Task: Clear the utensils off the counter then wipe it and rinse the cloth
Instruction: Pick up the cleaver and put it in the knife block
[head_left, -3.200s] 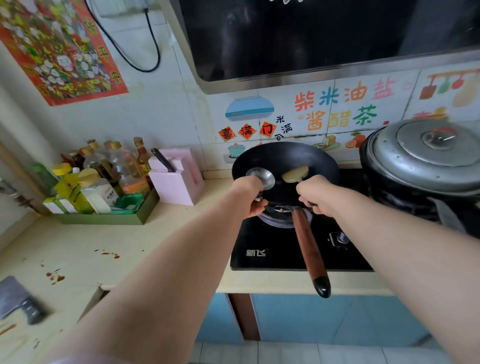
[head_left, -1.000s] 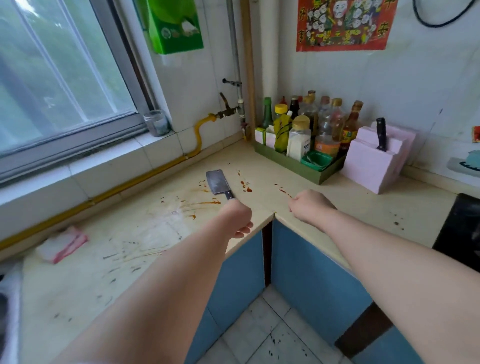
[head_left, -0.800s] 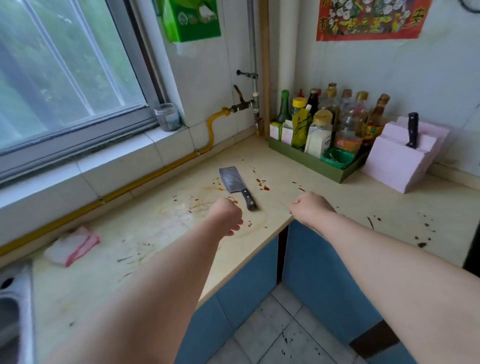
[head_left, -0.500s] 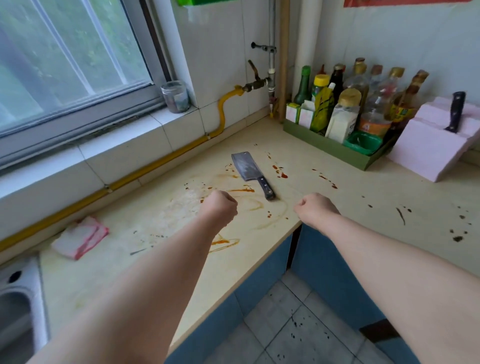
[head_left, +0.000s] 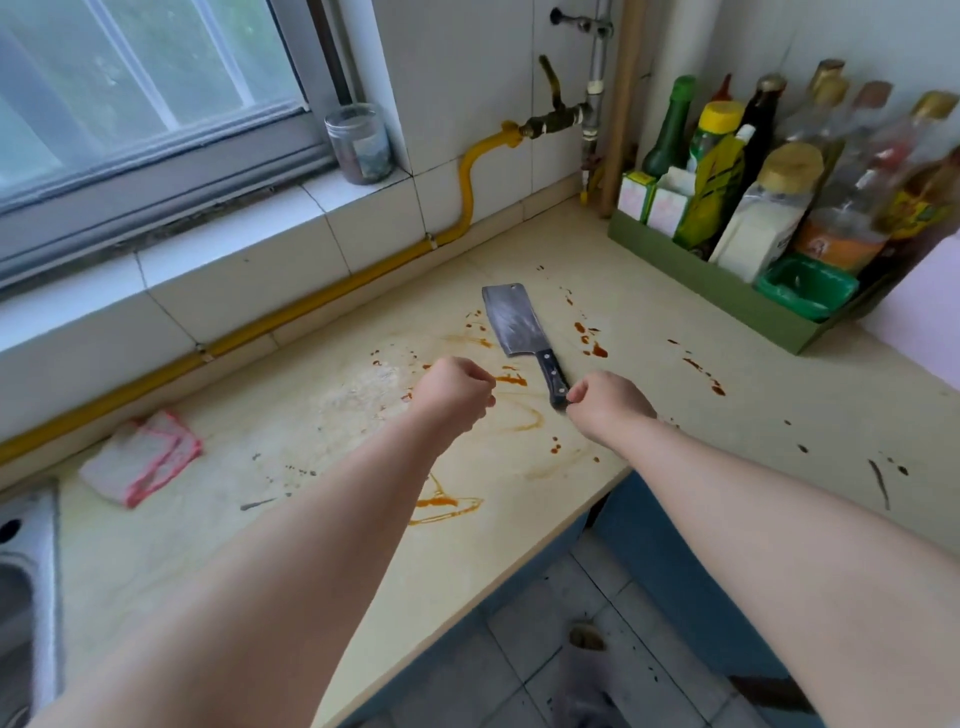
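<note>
Now right hand fingers touch cleaver handle's end.

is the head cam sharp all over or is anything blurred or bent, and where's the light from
Head view: cleaver and counter stains at centre are fairly sharp; the bottles at the right edge smear; the floor below is soft. Wide-angle bend curves the window sill and counter edge. Light looks like soft daylight from the window, with no hard shadows or glare.

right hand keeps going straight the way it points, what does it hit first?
Probably the cleaver: the right hand is a closed fist at the butt of its black handle, pointing up along it toward the blade. Whether it touches already is unclear from this view.
</note>
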